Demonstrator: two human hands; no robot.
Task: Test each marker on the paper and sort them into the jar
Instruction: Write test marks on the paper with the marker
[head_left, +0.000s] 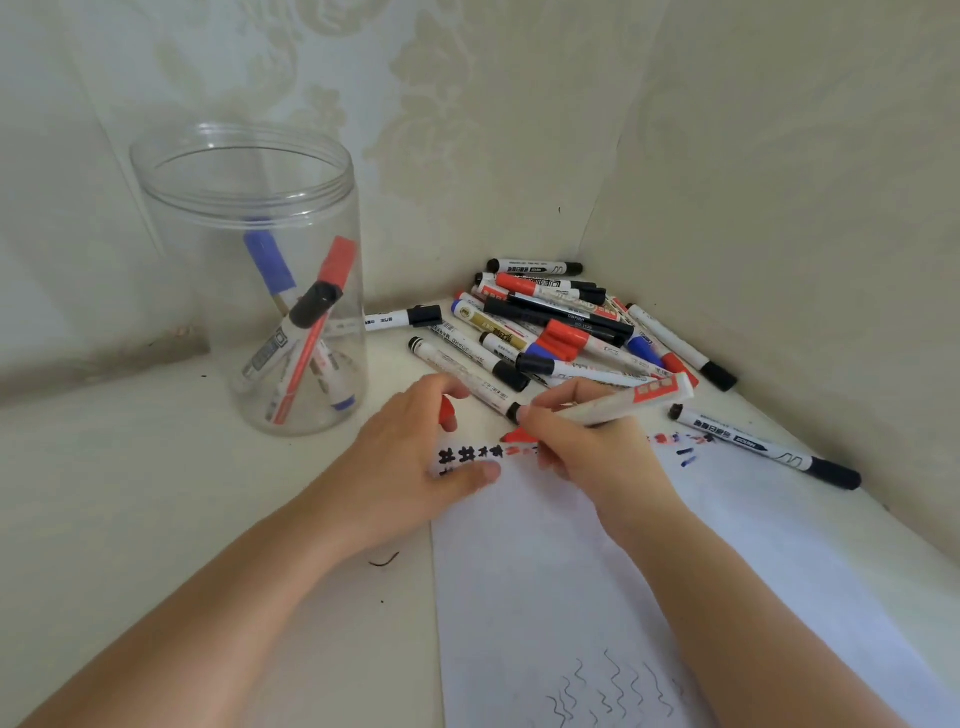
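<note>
My right hand (592, 447) grips an uncapped red marker (631, 400), its red tip down on the white paper (571, 571) beside a row of black and red test marks (470, 456). My left hand (410, 467) holds the red cap (448, 413) between its fingers while its thumb presses the paper's top left corner. A clear plastic jar (249, 270) stands upright at the left with blue, red and black-capped markers inside. A pile of several markers (561, 327) lies behind the paper in the corner.
One black marker (763, 447) lies alone by the paper's right edge. Another black-capped marker (405, 318) lies just right of the jar. Walls close in at the back and right. A small dark scrap (384, 560) lies on the white tabletop (156, 493).
</note>
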